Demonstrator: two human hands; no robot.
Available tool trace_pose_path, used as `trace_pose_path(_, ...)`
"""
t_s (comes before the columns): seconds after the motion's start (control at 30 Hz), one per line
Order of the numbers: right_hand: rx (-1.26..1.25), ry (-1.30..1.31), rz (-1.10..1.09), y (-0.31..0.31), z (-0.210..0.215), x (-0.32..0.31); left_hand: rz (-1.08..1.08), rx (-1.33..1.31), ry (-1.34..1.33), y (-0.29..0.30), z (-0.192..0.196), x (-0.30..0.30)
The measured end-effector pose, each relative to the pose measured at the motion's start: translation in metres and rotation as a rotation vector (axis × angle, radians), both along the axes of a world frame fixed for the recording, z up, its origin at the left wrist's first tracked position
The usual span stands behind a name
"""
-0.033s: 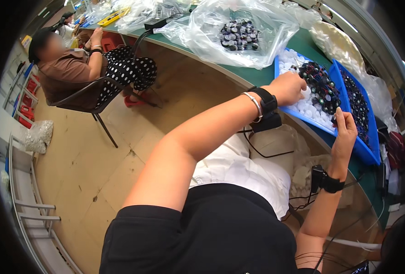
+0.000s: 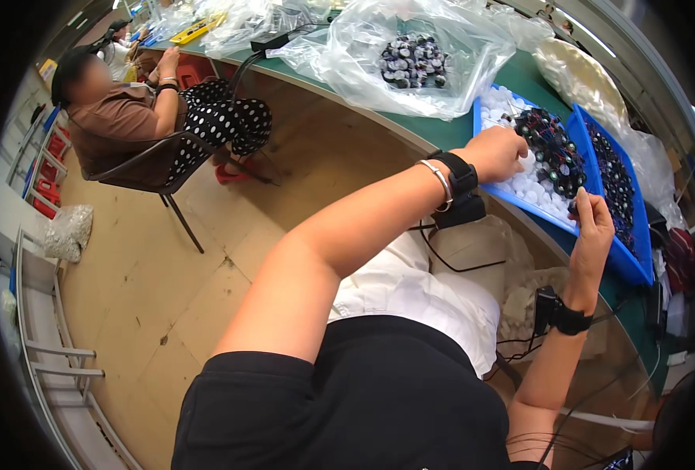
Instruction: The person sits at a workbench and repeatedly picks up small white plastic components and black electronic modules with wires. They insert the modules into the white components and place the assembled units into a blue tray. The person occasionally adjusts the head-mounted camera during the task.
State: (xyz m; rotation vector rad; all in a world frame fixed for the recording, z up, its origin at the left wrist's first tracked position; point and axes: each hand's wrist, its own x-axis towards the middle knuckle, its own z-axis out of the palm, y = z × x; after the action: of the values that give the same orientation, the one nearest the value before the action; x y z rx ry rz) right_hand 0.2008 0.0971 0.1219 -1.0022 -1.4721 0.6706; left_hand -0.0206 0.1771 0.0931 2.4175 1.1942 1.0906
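My left hand [image 2: 498, 154] is over the near edge of a blue tray [image 2: 524, 205], fingers curled down toward small white plastic caps [image 2: 529, 188]. Whatever its fingertips hold is hidden. Beside the caps in that tray is a heap of small dark round parts with thin wires [image 2: 550, 145]. At the tray's right corner, my right hand [image 2: 592, 235] is closed in a pinch, thumb and finger upward, on a small dark part [image 2: 573, 207] whose kind is too small to tell.
A second blue tray [image 2: 639, 254] of dark parts adjoins on the right. Farther back, a clear plastic bag [image 2: 347, 66] lies open around similar parts [image 2: 412, 63] on the green table [image 2: 410, 125]. Cables hang by my lap. Another person [image 2: 128, 117] sits to the left.
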Motion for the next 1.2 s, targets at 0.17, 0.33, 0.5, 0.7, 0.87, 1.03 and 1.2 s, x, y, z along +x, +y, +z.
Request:
trace_pose_path(0.17,-0.076,0.052,0.123,-0.028,0.005,-0.01,-0.038,0.019,-0.097,0.002,-0.004,0.004)
trace_pose_path(0.33,-0.167,0.086,0.139,-0.055,-0.006,-0.024,-0.082,0.1,-0.011,-0.006,-0.002,-0.004)
trace_pose_path(0.5,-0.298,0.114,0.175,-0.069,-0.026,-0.032,-0.068,0.103,0.058,-0.012,0.002,-0.005)
trace_pose_path(0.7,-0.366,0.246,0.287,-0.077,-0.049,-0.032,-0.045,0.185,0.159,-0.021,0.004,0.0)
trace_pose_path(0.87,-0.411,0.27,0.313,-0.083,-0.057,-0.034,-0.065,0.123,0.029,-0.015,0.002,0.001)
trace_pose_path(1.03,-0.426,0.3,0.312,-0.087,-0.065,-0.038,-0.126,-0.321,-0.53,-0.018,0.01,-0.003)
trace_pose_path(1.2,-0.376,0.287,0.248,-0.096,-0.063,-0.039,-0.186,-0.525,-0.886,-0.063,0.019,-0.012)
